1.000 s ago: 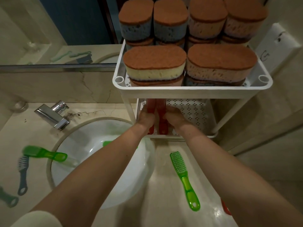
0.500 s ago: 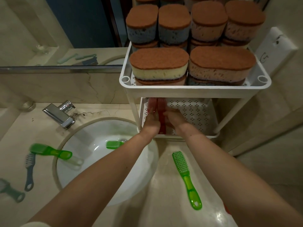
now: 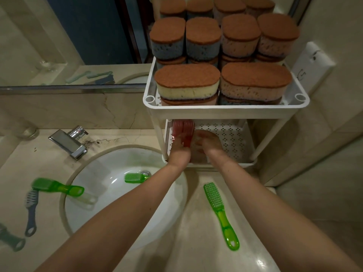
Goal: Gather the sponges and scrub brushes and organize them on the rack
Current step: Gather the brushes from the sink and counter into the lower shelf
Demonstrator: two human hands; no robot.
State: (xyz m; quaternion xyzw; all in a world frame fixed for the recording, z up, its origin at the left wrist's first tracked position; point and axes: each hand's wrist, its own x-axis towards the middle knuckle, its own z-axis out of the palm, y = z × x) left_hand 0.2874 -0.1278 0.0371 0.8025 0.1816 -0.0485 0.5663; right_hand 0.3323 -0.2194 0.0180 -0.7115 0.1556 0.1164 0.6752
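Head view: both forearms reach into the lower shelf of the white plastic rack [image 3: 225,112]. There the left hand [image 3: 179,152] curls around two red plastic scrub brushes [image 3: 183,127] at the shelf's left end, and the right hand [image 3: 208,143] sits just beside them (grip too blurred to tell). Brown-topped sponges [image 3: 186,79] fill the rack's top shelf; a green plastic brush [image 3: 220,211] lies before the rack.

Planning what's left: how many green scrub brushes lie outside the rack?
3 green brushes: one across the left rim of the sink, one inside it by the drain, one on the counter to its right. More may be hidden.
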